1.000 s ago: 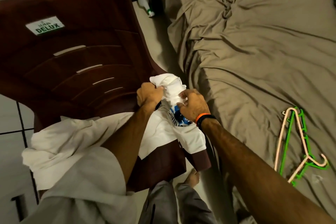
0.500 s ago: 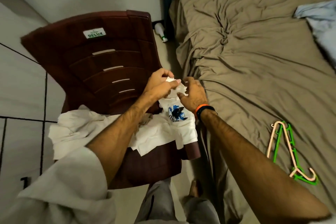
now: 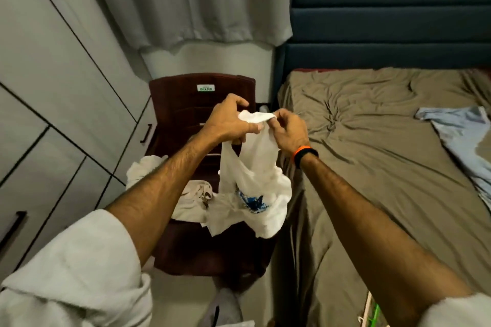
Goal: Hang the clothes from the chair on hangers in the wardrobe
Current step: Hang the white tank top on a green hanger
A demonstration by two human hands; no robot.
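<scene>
A small white shirt with a blue print [image 3: 255, 183] hangs in the air above the dark red plastic chair [image 3: 186, 103]. My left hand [image 3: 228, 122] and my right hand [image 3: 287, 130] both grip its top edge, close together. Its lower part still drapes onto the seat. More white clothes [image 3: 148, 170] lie crumpled on the chair's seat, behind my left forearm. The tips of a pink and a green hanger [image 3: 372, 313] show on the bed at the bottom edge. The grey wardrobe [image 3: 53, 93] with its doors closed fills the left side.
A bed with a rumpled brown sheet [image 3: 372, 154] stands right of the chair, a light blue cloth [image 3: 465, 130] on its right part. A blue padded headboard [image 3: 385, 16] and a grey curtain [image 3: 186, 0] are behind. My legs show at the bottom.
Both hands have lifted the white printed shirt up off the chair seat, and it now hangs unfolded. My view has tilted up, bringing the wardrobe, curtain and headboard into sight.
</scene>
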